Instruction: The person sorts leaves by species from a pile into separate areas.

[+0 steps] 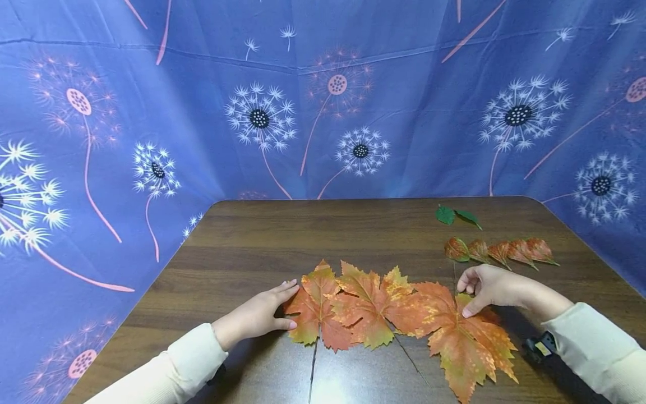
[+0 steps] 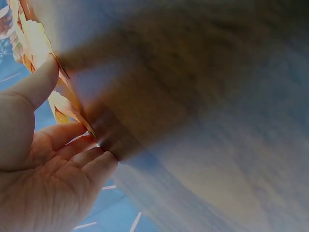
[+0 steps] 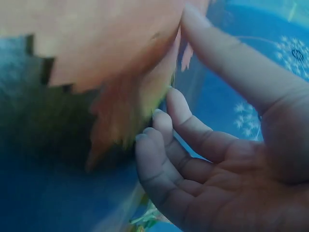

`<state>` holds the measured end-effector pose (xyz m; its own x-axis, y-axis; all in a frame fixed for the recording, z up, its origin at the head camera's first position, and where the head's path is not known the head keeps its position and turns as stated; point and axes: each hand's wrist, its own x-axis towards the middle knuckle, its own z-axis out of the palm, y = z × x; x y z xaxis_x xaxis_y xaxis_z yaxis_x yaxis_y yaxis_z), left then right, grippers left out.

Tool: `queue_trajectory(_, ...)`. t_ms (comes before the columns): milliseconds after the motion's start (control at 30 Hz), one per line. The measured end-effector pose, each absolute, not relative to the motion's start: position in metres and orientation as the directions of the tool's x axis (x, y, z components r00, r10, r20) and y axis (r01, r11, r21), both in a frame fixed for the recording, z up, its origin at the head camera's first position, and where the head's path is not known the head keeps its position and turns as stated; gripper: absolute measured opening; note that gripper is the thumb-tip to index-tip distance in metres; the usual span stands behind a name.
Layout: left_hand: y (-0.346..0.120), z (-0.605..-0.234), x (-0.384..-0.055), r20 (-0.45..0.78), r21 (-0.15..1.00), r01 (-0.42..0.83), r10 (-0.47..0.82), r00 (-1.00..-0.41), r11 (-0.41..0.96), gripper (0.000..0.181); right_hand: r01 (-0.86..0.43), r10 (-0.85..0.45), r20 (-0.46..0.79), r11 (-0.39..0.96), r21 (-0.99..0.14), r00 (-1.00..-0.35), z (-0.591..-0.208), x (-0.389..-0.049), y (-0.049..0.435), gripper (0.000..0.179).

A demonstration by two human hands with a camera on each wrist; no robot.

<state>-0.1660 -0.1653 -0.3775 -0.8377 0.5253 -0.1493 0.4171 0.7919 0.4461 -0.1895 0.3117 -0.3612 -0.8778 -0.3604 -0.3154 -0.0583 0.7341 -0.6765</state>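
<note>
Three large orange and yellow artificial maple leaves lie overlapping in a row on the brown wooden table: a left leaf (image 1: 319, 306), a middle leaf (image 1: 370, 308) and a right leaf (image 1: 466, 336). At the row's left end my left hand (image 1: 259, 314) rests with fingers stretched out, its thumb and fingertips along the leaf edge. My right hand (image 1: 492, 289) pinches the upper edge of the right leaf, thumb on top and the other fingers curled by the rim. Close up in the right wrist view, the thumb (image 3: 227, 58) lies against the leaf.
Behind my right hand, several small reddish leaves (image 1: 499, 251) form an overlapping row. Farther back lie two green leaves (image 1: 445, 215). Thin dark stems run from the maple leaves over the table (image 1: 262, 235). A blue dandelion-print cloth (image 1: 419, 112) hangs around the table.
</note>
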Motion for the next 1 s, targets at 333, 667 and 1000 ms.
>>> queue_trajectory(333,-0.1681,-0.3799,-0.1664,-0.143,0.447,0.421,0.528,-0.837,0.789,0.078,-0.1,-0.326,-0.285,0.796,-0.597,-0.901,-0.3654,-0.1845,0.3013,0.03)
queue_trajectory(667,-0.1677,-0.3825,-0.1704,-0.144,0.436,0.429,0.531,-0.835,0.791,0.077,-0.138,-0.401,-0.29,0.76,-0.636,-0.869,-0.3646,-0.1831,0.3057,0.016)
queue_trajectory(1000,-0.1693,-0.3816,-0.1709,-0.149,0.45,0.423,0.533,-0.833,0.786,0.078,-0.071,-0.538,-0.352,0.615,-0.785,-0.766,-0.3625,-0.1844,0.3093,0.022)
